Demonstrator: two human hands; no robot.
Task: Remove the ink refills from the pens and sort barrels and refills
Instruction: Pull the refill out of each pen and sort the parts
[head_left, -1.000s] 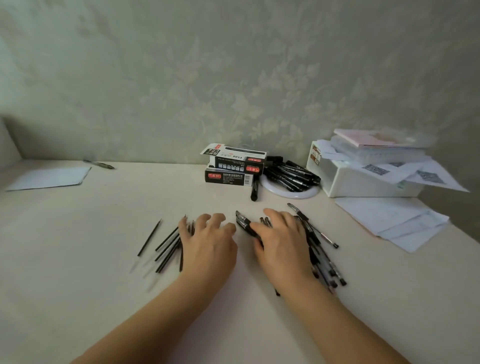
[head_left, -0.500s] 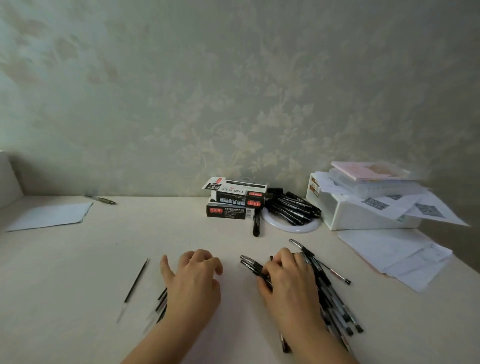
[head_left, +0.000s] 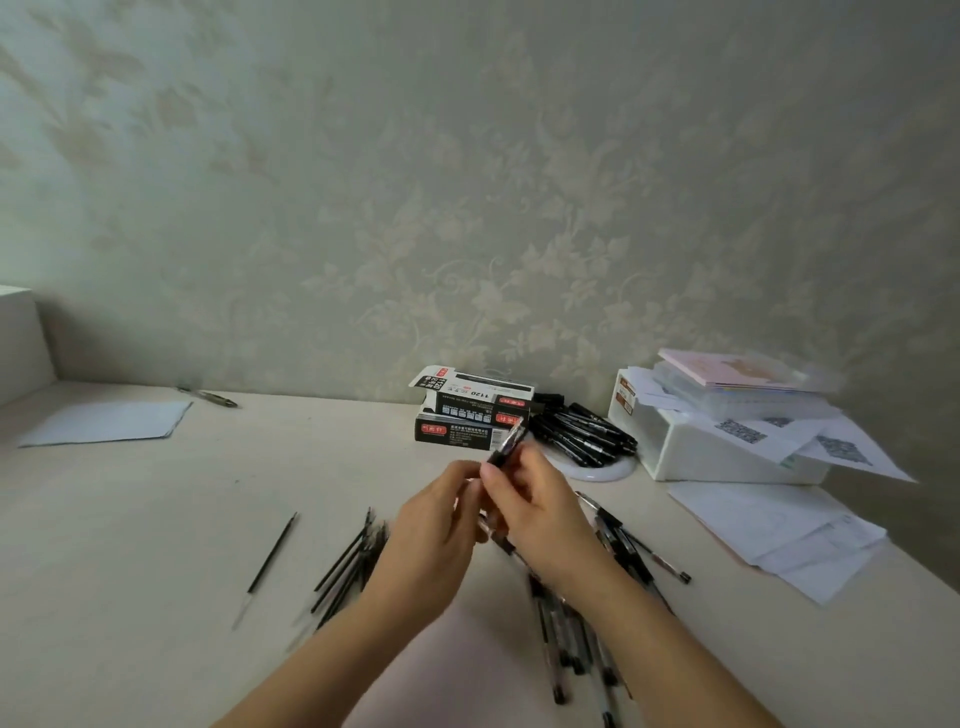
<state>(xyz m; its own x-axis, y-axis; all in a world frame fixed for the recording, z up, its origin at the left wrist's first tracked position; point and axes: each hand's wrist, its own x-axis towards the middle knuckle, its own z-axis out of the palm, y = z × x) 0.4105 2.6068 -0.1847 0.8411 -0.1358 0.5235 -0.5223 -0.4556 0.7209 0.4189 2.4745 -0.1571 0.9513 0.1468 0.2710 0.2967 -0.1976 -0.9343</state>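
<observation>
Bench (head_left: 156, 519) carries everything; the stacked pen boxes (head_left: 470, 415) at the back are my landmark. Right of the boxes: white storage bin (head_left: 711, 457) with papers piled on it, and a white dish of black markers (head_left: 582, 434) between bin and boxes. Nearer than the boxes, to the right: heap of whole pens (head_left: 582, 623), not yet stripped. Nearer and to the left: bundle of refills (head_left: 345, 569), one stray refill (head_left: 270, 553) further left. Two piles kept apart, presumably so barrels and refills don't mix.

Right hand (head_left: 540, 514) and left hand (head_left: 436, 525) meet just in front of the boxes, fingers curled round one pen (head_left: 506, 441) that pokes up and away from the right hand. A two-handed grip suits unscrewing or pulling it apart, though the joint itself is hidden.

Versus half a second ago: both hands lay low over the piles; now they are raised with the pen between them.
</observation>
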